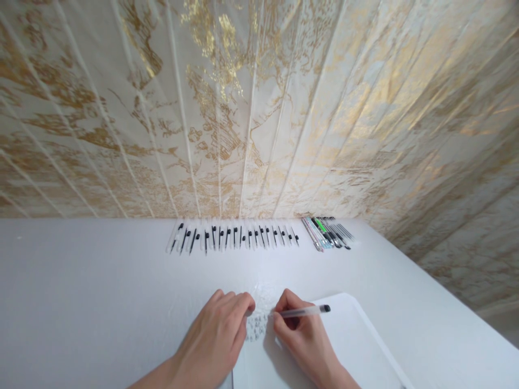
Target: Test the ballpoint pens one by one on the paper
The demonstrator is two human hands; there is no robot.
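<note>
Pen (302, 312): pinched in my right hand (300, 329), axis toward surface's (101, 292) right edge
Marks (256, 327): left of pinch
Left hand (219, 329): curled, can't tell grip

Writing corner, apparently in a home. A white desk (89, 286) adjoins a gold-patterned wall covering (221, 138); the row of pens (221, 237) and handwritten marks (256, 327) indicate desk work.
</note>
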